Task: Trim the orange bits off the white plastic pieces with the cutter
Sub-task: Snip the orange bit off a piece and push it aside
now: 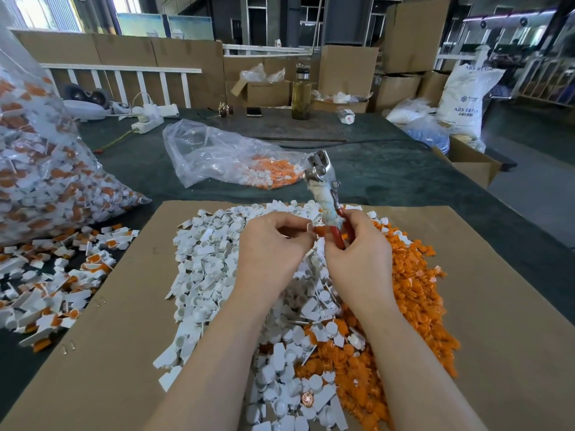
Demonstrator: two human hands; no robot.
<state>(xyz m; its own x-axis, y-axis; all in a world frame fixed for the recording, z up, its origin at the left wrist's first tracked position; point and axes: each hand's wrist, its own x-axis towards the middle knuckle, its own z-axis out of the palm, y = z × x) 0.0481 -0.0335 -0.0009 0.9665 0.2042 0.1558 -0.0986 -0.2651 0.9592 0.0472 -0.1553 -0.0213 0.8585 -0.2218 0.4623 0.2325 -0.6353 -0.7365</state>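
Cardboard sheet (435, 306) on a dark green factory table (389, 169) carries a heap of white pieces (211, 253) and, just right of it, a heap of orange bits (413, 293). Above the heaps, the left hand (273, 244) pinches a white piece with an orange bit (315, 233), while the right hand (357, 250) grips the red-handled cutter (326, 194), head upward.

Both bare forearms extend forward, hands raised close together. Left hand (273, 241): fingers curled inward, fingertips pinching. Right hand (357, 247): fingers wrapped in a grip, thumb toward the left hand.
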